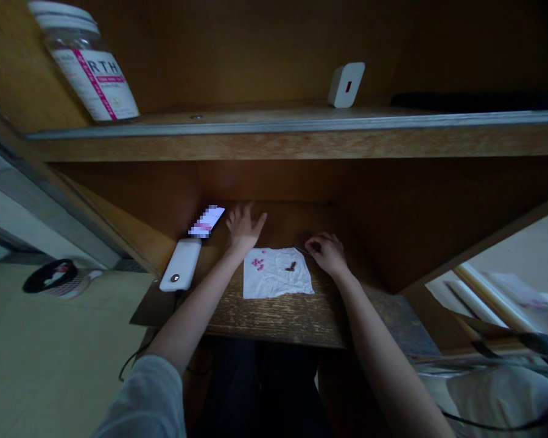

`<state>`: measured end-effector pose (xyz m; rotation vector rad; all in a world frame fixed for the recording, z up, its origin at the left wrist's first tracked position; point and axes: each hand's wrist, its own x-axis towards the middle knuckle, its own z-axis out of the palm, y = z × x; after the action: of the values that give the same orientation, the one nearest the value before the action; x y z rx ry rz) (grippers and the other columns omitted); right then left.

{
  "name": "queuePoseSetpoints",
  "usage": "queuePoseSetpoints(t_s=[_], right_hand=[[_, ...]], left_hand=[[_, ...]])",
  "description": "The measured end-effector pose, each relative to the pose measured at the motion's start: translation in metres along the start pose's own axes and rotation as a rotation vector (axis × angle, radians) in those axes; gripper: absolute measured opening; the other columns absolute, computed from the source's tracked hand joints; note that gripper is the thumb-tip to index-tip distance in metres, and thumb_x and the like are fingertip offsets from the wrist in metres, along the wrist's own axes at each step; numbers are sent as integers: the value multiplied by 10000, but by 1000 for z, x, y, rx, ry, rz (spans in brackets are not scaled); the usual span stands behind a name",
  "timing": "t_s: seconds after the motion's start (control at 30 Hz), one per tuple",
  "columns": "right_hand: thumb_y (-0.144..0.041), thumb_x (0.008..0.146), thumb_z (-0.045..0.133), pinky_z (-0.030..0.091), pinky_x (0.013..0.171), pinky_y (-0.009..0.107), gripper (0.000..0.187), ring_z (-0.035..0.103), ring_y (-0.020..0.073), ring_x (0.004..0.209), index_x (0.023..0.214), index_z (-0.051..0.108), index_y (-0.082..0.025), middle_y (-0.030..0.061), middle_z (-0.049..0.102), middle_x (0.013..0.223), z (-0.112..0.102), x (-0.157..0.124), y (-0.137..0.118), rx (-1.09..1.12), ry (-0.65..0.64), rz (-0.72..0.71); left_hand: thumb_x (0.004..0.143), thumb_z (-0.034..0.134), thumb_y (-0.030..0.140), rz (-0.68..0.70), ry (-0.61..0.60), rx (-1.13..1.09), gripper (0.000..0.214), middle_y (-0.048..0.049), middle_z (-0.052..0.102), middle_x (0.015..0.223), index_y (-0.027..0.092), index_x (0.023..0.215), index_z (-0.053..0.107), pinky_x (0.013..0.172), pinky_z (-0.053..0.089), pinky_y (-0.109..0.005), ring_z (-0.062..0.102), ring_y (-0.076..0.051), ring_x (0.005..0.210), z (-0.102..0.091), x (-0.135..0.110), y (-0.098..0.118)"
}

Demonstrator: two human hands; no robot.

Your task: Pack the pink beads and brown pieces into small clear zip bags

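My left hand [245,228] is over the back of the wooden desk, fingers spread, with nothing in it. It is close to a lit phone [207,220], whose screen is blurred. A crumpled white tissue [274,283] lies flat between my hands. Several small pink beads or pellets [258,264] rest on its left part, and a little dark brown heap [291,267] on its right. My right hand [327,249] is just beyond the tissue's right edge, thumb and fingers pinched together. A faint thin line shows at the fingertips, too small to name.
A white power bank [181,265] lies at the desk's left, a cable near it. On the shelf [256,143] above stand a labelled jar [89,73] and a white charger plug [346,85]. A dark basket [55,278] sits on the floor at left.
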<state>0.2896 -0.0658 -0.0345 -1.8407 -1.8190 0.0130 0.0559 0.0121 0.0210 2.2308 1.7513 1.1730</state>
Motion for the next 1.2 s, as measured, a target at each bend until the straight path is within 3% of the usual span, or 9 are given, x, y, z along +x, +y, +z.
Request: queuePoseSetpoints(t_s=[0.07, 0.13, 0.2, 0.33, 0.43, 0.6, 0.73, 0.87, 1.2], right_hand=[[-366, 832, 585, 369, 818, 365, 182, 535, 257, 986, 892, 707, -244, 66, 662, 1002, 0, -1, 0, -16, -45, -2], [-402, 827, 593, 374, 816, 361, 207, 548, 251, 962, 886, 711, -242, 69, 667, 976, -1, -2, 0, -16, -71, -4], [-379, 839, 579, 377, 820, 356, 196, 558, 239, 933, 847, 715, -238, 66, 671, 941, -1, -3, 1, -19, -70, 4], [-326, 828, 580, 387, 825, 359, 174, 563, 231, 897, 788, 715, -223, 70, 676, 890, -2, -5, 4, 23, -5, 15], [-368, 806, 596, 406, 803, 355, 208, 580, 221, 842, 746, 711, -205, 67, 677, 812, -1, -2, 1, 254, 107, 46], [-387, 734, 640, 434, 638, 291, 223, 589, 171, 673, 762, 689, -171, 51, 677, 752, 0, 9, -28, 911, 269, 262], [-350, 670, 696, 432, 601, 264, 187, 565, 142, 621, 728, 673, -173, 26, 657, 704, 2, 22, -65, 1127, 180, 243], [-366, 684, 693, 419, 567, 254, 190, 524, 126, 573, 687, 657, -179, 6, 614, 634, 12, 34, -90, 1190, 57, 112], [-393, 701, 699, 473, 613, 268, 234, 588, 146, 626, 812, 638, -196, 17, 651, 713, 22, 28, -92, 1160, 130, 106]], left_hand=[[879, 499, 425, 120, -61, -246, 330, -110, 649, 1118, 195, 1089, 609, 936, 436, -380, 584, -243, 1074, -1, -17, 10], [870, 520, 327, 185, -229, -465, 194, -56, 700, 897, 188, 898, 652, 799, 482, -289, 647, -179, 855, 7, -33, 19], [855, 538, 295, 180, -307, -595, 165, -32, 701, 819, 184, 833, 658, 705, 479, -249, 644, -152, 755, 19, -44, 25], [833, 560, 286, 129, -335, -728, 162, -20, 689, 764, 166, 812, 668, 641, 456, -226, 619, -130, 686, 33, -48, 24], [811, 591, 314, 75, -359, -795, 183, -20, 676, 705, 153, 787, 674, 608, 446, -227, 604, -126, 643, 30, -43, 16], [756, 663, 363, -77, -356, -1022, 238, -61, 714, 785, 140, 834, 695, 653, 487, -253, 643, -147, 698, 22, -37, 7], [695, 727, 335, -55, -393, -1060, 265, -86, 732, 872, 142, 877, 713, 725, 499, -278, 662, -167, 767, 23, -39, 9], [758, 663, 343, -14, -270, -1071, 208, -63, 720, 784, 142, 798, 700, 703, 496, -277, 652, -164, 723, 25, -38, 4], [765, 647, 320, 25, -255, -936, 186, -41, 690, 687, 148, 704, 683, 630, 470, -249, 615, -146, 642, 20, -27, -8]])
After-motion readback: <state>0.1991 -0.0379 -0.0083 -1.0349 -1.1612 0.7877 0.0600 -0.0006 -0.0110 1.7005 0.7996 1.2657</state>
